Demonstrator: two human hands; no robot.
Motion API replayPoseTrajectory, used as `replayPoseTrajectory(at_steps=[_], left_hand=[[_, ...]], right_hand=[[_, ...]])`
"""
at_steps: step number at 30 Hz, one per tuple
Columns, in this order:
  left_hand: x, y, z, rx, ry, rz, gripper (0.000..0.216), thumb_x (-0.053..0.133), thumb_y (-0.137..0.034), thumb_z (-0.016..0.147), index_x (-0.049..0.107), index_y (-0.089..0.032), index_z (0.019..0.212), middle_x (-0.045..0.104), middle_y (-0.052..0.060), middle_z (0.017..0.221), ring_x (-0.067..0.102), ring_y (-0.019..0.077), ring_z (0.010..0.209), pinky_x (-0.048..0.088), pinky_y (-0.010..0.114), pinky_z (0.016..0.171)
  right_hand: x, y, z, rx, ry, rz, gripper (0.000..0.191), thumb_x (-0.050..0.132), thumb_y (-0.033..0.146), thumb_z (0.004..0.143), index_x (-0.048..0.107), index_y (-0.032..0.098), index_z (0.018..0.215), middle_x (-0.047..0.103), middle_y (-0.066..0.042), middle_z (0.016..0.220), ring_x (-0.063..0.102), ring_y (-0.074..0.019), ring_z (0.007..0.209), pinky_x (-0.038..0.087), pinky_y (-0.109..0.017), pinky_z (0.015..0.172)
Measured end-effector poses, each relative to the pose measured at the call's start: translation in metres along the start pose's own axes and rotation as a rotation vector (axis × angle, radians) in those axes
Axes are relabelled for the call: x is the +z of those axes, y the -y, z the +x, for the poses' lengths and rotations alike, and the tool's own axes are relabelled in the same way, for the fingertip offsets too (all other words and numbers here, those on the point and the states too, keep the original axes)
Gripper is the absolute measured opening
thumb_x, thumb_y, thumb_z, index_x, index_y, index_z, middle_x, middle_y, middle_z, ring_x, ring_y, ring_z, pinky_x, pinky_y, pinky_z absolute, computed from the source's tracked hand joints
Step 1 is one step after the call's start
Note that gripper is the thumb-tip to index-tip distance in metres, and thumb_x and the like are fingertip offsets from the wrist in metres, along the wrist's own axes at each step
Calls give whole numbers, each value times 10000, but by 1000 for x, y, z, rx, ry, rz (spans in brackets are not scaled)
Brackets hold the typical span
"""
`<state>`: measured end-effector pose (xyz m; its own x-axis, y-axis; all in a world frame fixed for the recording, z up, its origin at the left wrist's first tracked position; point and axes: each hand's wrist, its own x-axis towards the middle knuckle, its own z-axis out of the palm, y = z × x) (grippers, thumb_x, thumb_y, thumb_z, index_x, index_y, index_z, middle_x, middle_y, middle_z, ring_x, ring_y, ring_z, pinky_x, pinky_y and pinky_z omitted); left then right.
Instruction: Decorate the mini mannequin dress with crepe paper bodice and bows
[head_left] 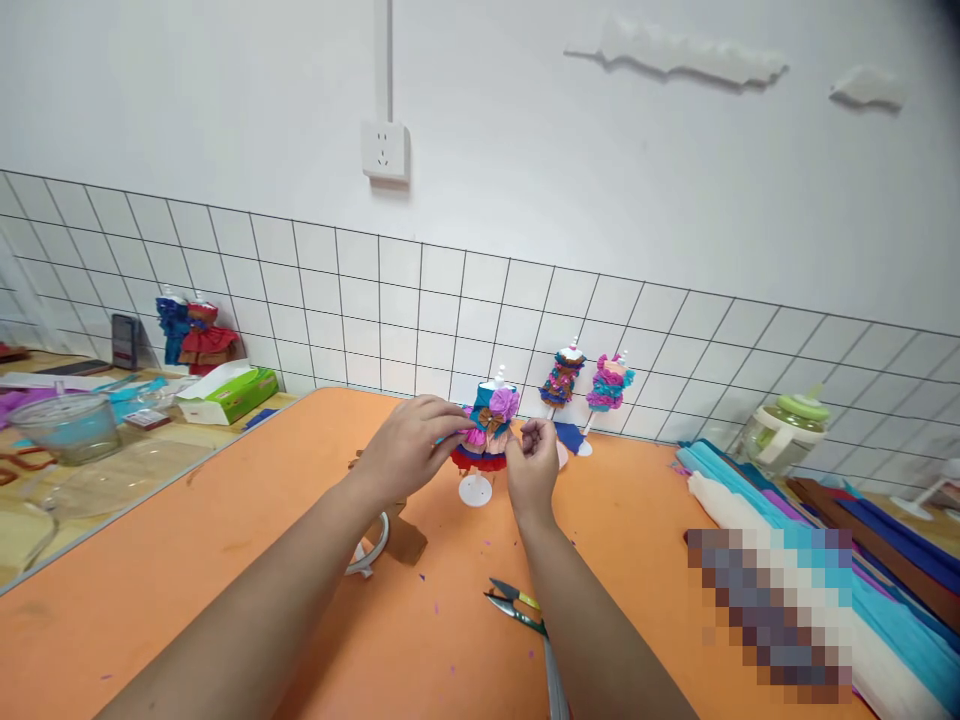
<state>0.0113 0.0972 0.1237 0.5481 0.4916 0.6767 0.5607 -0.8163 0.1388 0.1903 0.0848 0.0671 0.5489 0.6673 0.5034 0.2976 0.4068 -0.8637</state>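
Note:
In front of me a small white dress-form mannequin [475,490] stands upright on its round base. It wears a crepe-paper dress [487,420] with a teal top, pink and purple rosettes, a brown bow and a red-and-blue hem. My left hand [411,450] is at the dress's left side, its thumb and fingers pinching the paper there. On the other side my right hand [532,462] is closed, fingertips pinched at the skirt's peach-coloured paper. The fingertips partly cover both sides of the dress.
Snips [514,605] lie near my right forearm, and a white tape roll [371,550] with brown paper lies beside my left. Two dressed mannequins [562,378] stand by the wall. Crepe-paper rolls [757,530] and a green-lidded jar [784,435] are right; a tissue pack [236,393] is left.

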Motion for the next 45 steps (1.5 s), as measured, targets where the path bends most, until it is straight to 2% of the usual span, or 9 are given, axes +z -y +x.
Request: replayPoseTrajectory(at_steps=[7,19,25,28,32,34,37,41,45], left_hand=[[28,9,-2,-23,-15,48,216,504,-242,927,691,-235,1034,689,39,1045,593,209,983,454,359,861],[23,-12,-2,9,125,104,189,533,-264,903,697,-275,996,624,24,878,524,202,872,373,382,844],[20,-14,-28,-42,35,-71,209,456,-259,942,656,-216,987,640,37,861,545,187,842,404,317,761],[20,0,-68,74,230,-42,224,426,-230,940,647,-202,911,630,43,804,539,192,798,390,310,721],[5,29,-118,146,394,28,216,431,-215,918,636,-206,849,628,52,809,527,196,774,366,317,710],[-7,41,-131,99,455,-2,188,465,-256,906,617,-198,812,633,51,837,527,191,786,366,309,719],[-23,50,-135,-19,535,-76,221,538,-389,873,595,-193,789,621,33,803,525,179,760,362,290,694],[-29,51,-132,-55,624,-74,334,636,-527,769,588,-198,744,612,18,797,525,178,762,352,291,716],[-27,49,-135,-47,620,-45,275,611,-477,797,595,-207,751,615,19,811,531,184,778,347,298,737]], right_hand=[[5,-4,-11,-12,66,-98,289,619,377,726,388,237,828,442,68,667,432,-133,607,373,-248,598],[5,-11,-13,-34,118,-144,260,556,210,666,379,248,852,495,45,755,498,-157,676,370,-257,613],[-12,24,-18,-106,72,-69,291,427,87,611,331,242,838,378,34,773,392,-122,642,336,-228,579],[-26,62,-30,-248,191,27,254,418,72,641,349,241,817,352,43,732,350,-112,592,282,-218,516],[-42,85,-65,-345,613,-222,237,445,64,667,461,234,832,442,51,701,431,-107,609,291,-220,543],[-51,77,-82,-413,775,-426,190,474,93,709,507,230,836,510,41,724,484,-116,635,270,-241,545],[-71,48,-97,-426,823,-725,192,451,98,770,553,230,865,587,7,810,542,-146,706,286,-265,581],[-106,11,-96,-277,724,-913,167,439,150,839,577,230,890,621,-8,857,584,-168,775,328,-263,592],[-126,-10,-91,-187,618,-926,177,431,210,875,600,242,919,624,-13,843,602,-178,795,397,-273,609]])
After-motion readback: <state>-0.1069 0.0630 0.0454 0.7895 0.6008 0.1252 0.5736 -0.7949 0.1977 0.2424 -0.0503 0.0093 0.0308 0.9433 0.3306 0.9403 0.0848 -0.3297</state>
